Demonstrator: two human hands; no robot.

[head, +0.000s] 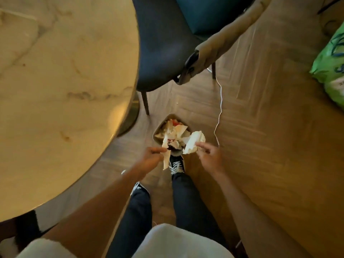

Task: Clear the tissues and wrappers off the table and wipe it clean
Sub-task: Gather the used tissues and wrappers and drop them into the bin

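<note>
Fingers (pixel 158 146) of my left hand (pixel 151 156) pinch a wrapper (pixel 166 157) strip; my right hand (pixel 209 155) pinches a tissue (pixel 195 141) wad. Both hang over the bin (pixel 172 133), at 12 o'clock from my shoe (pixel 176 164). I see the counter (pixel 65 90) at 10 o'clock.

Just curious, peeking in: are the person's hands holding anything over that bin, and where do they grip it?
Yes. The left hand pinches a paper strip near its middle; the right hand holds a crumpled tissue wad by its near edge, above the bin.
</note>
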